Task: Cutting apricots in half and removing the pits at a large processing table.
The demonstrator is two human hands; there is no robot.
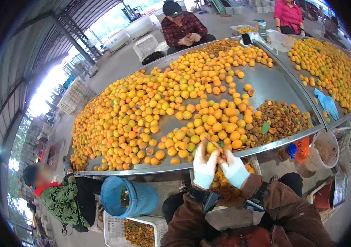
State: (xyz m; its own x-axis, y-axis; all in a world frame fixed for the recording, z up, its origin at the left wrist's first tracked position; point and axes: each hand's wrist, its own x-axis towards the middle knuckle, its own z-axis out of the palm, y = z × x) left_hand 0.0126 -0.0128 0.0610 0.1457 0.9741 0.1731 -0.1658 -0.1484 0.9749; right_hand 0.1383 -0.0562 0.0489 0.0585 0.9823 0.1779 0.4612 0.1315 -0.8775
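My left hand, in a white glove, holds a yellow apricot over the near edge of a metal sorting table. Beside it, my right hand, gloved too, grips a slim tool, probably a small knife; a bit of red shows at its grip, and a thin dark blade seems to lie against the fruit. My fingers hide most of both. Loose whole apricots spread over the table just beyond. Below my hands, a container of orange fruit pieces is partly covered by my wrists.
Brown pits and scraps are heaped at right with a green leaf. A blue bucket and white crate stand left, a whitish bucket right. Co-workers sit at left and across the table; another person is farther back.
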